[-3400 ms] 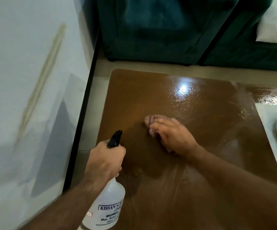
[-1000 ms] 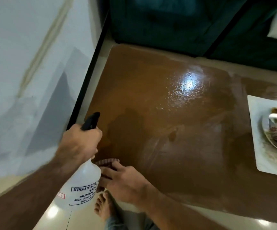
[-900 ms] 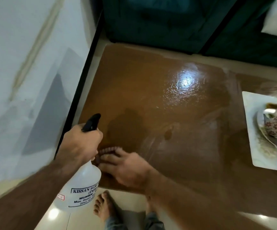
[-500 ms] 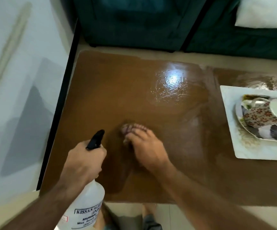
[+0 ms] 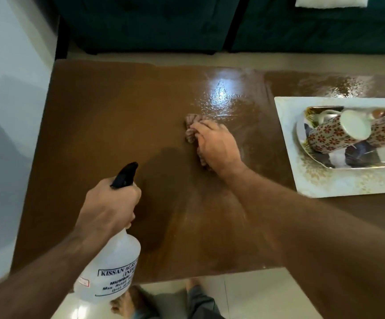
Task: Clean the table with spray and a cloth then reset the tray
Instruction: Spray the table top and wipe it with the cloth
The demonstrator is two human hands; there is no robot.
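My right hand [image 5: 216, 146] presses a crumpled pinkish cloth [image 5: 191, 127] onto the middle of the brown table [image 5: 108, 125], fingers curled over it. My left hand [image 5: 108, 206] grips the neck of a white spray bottle [image 5: 110, 270] with a black nozzle, held above the table's near left edge. The white tray [image 5: 338, 183] lies at the table's right side, carrying a plate and a patterned mug [image 5: 338, 132] tipped on its side.
A dark green sofa [image 5: 154, 24] stands beyond the table, with a white cushion [image 5: 329, 1] at top right. A pale wall [image 5: 5, 111] runs along the left. My bare feet [image 5: 122, 305] show on the tiled floor below the near edge. Wet sheen marks the table's far middle.
My right hand has slid the cloth away from the near left edge toward the table's middle and far side. My left hand still holds the bottle. The view has shifted right, showing more tray.
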